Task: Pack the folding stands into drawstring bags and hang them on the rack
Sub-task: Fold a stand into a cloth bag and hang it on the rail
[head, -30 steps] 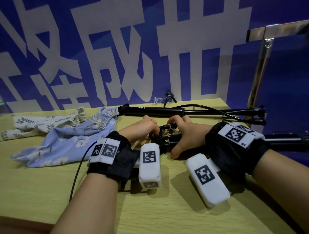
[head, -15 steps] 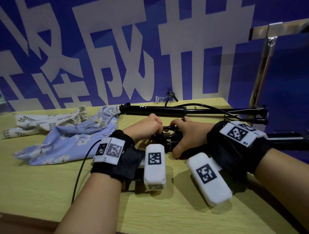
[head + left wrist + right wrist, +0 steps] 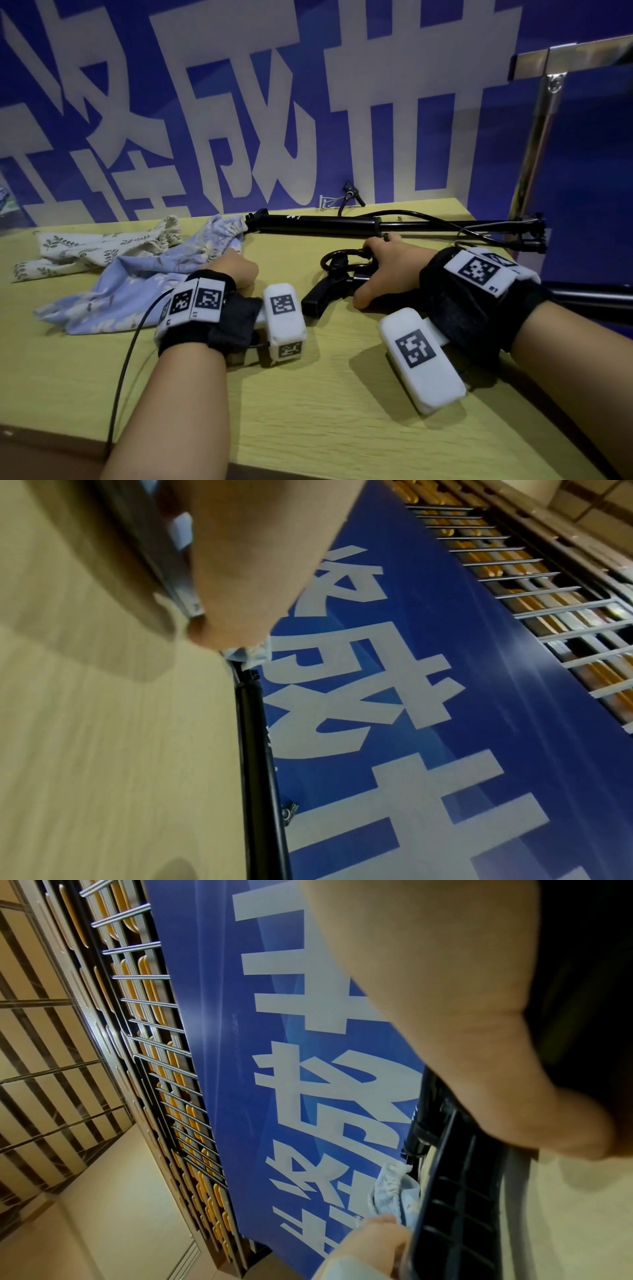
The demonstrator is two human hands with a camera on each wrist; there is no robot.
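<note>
Head view shows the right hand [image 3: 387, 270] curled around the near folding stand [image 3: 337, 281], whose black clamp end and ring lie on the tabletop [image 3: 308, 404] near its middle while its pole runs off past the right edge. Left hand [image 3: 236, 270] rests apart from that stand, fingers curled at the edge of the blue drawstring bag [image 3: 137, 291]; whether it pinches the cloth I cannot tell. A cream bag [image 3: 102, 246] lies beside the blue one toward the far left corner. Another stand [image 3: 342, 224] stretches along the far edge, its end touching the blue bag. A metal rack [image 3: 534, 144] rises at the far right corner.
</note>
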